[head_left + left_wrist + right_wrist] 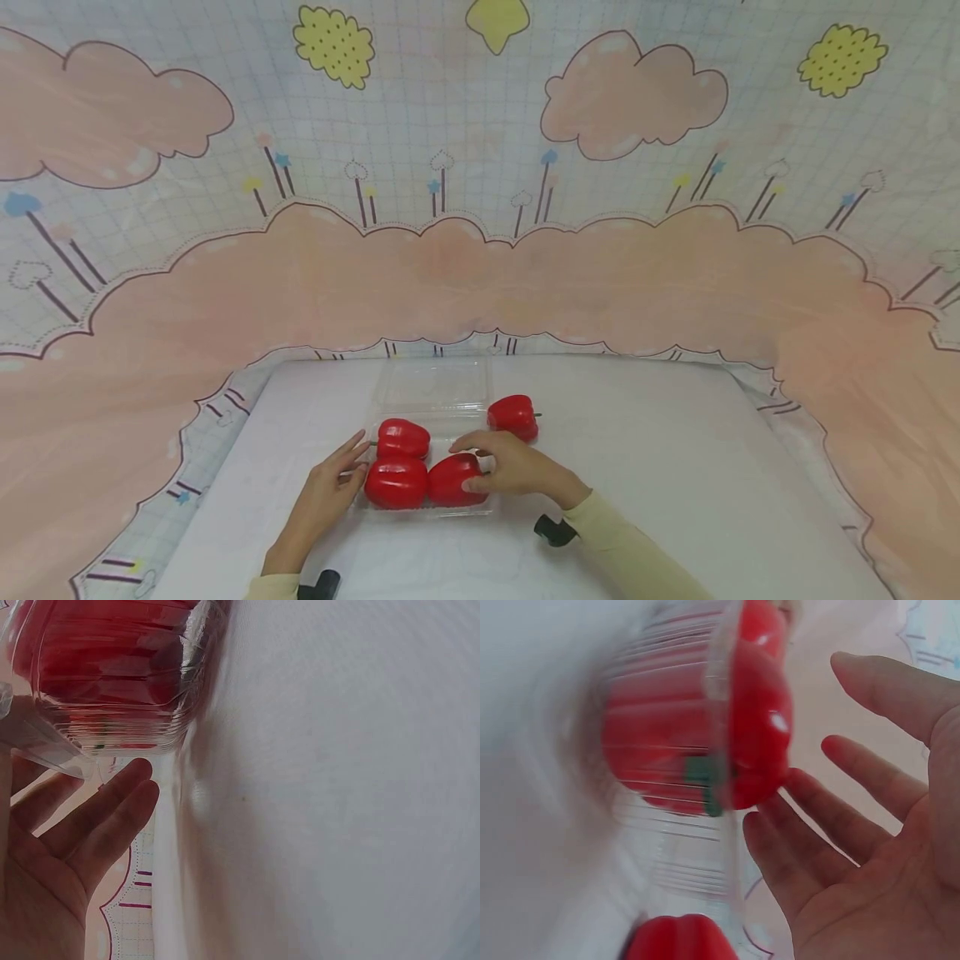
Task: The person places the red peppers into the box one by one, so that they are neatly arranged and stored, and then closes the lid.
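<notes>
A clear plastic clamshell box lies on the table with its lid folded back. Inside are three red bell peppers: front left, back left and front right. My left hand is at the box's left side, its fingers extended along the wall. Over the front right pepper hangs my right hand; in the right wrist view its fingers are spread beside that pepper, not curled round it. Another red bell pepper sits outside the box, behind the right hand.
A white cloth covers the table. Behind it hangs a patterned curtain with clouds and stars. Black wrist devices show at the left wrist and right wrist.
</notes>
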Demonstrator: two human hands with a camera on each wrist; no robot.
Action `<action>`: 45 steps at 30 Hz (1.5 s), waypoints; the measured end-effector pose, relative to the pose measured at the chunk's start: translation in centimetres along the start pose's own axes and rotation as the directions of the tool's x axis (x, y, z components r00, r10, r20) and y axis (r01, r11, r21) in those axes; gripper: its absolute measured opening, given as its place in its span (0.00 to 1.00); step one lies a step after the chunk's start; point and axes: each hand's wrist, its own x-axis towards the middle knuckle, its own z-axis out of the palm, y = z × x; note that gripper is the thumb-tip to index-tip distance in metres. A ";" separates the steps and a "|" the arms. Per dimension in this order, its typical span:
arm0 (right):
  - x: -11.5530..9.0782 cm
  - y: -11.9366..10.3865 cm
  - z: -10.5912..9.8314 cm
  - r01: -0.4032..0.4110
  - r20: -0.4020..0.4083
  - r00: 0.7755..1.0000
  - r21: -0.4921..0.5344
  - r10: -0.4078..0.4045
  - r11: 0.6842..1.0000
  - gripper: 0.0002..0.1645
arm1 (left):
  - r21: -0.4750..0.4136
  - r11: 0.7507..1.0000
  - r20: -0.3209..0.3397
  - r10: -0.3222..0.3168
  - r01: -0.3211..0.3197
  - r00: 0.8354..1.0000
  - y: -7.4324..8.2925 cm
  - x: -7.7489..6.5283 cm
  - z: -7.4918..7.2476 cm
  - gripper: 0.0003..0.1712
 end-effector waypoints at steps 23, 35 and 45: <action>-1.9 -0.9 -3.2 0.035 -0.106 0.994 0.056 -0.029 0.998 0.34 | -0.008 1.000 -0.001 0.011 -0.011 1.000 0.1 0.0 -0.2 0.26; -2.8 -0.9 -4.8 0.074 -0.188 0.980 0.063 -0.061 0.995 0.30 | -0.002 1.000 -0.001 -0.001 0.001 1.000 0.1 0.0 -0.1 0.25; -3.5 0.4 -6.0 0.038 -0.272 0.962 0.076 -0.016 0.996 0.32 | 0.004 1.000 -0.009 -0.001 0.001 1.000 0.1 0.0 0.1 0.25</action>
